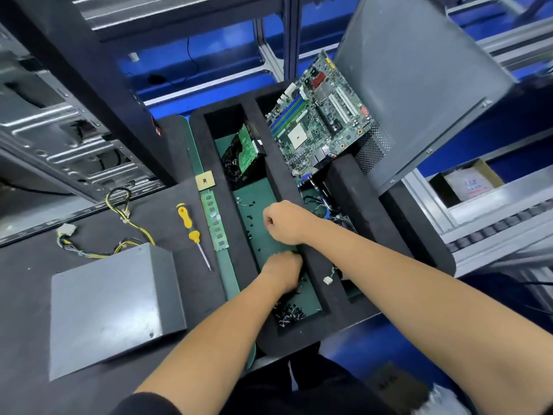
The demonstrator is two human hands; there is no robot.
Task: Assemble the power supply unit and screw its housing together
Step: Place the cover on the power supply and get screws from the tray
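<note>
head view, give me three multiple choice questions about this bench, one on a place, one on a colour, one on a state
1. Where does the screwdriver lie?
A. between the grey power supply box and the foam tray
B. on the motherboard
C. inside the tray

2. What colour is the screwdriver handle?
A. red
B. yellow
C. blue

3. What are the hands doing?
A. both grip the screwdriver
B. both are down in the tray's middle slot
C. both rest on the box

Answers:
1 A, it lies on the dark mat between the two.
2 B, the handle is yellow.
3 B, left hand and right hand are among the loose screws.
</note>
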